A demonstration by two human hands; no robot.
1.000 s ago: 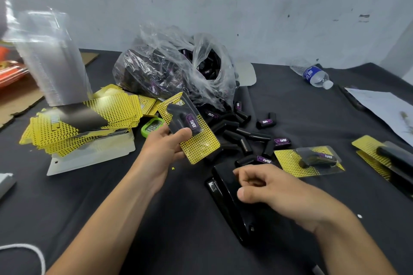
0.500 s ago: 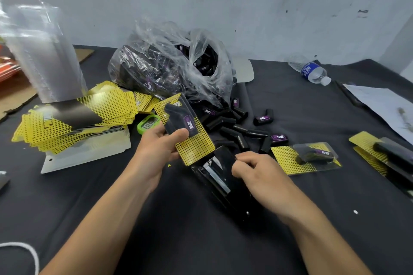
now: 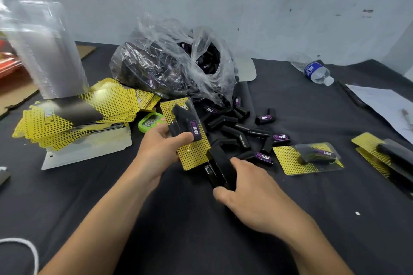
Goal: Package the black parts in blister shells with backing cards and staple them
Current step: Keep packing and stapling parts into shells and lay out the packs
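Left hand [image 3: 159, 147] pinching a carded blister pack [image 3: 186, 131], right hand [image 3: 252, 194] gripping a black stapler [image 3: 220, 167] at the pack's lower edge, loose black parts [image 3: 237, 127] just beyond both hands

The left hand [image 3: 161, 147] pinches a yellow-carded blister pack [image 3: 185, 131] holding a black part. The right hand [image 3: 250, 196] grips a black stapler [image 3: 220, 168] at the pack's lower corner. Loose black parts [image 3: 241, 127] lie beyond on the tabletop [image 3: 335, 219], beside a finished pack [image 3: 308, 158].
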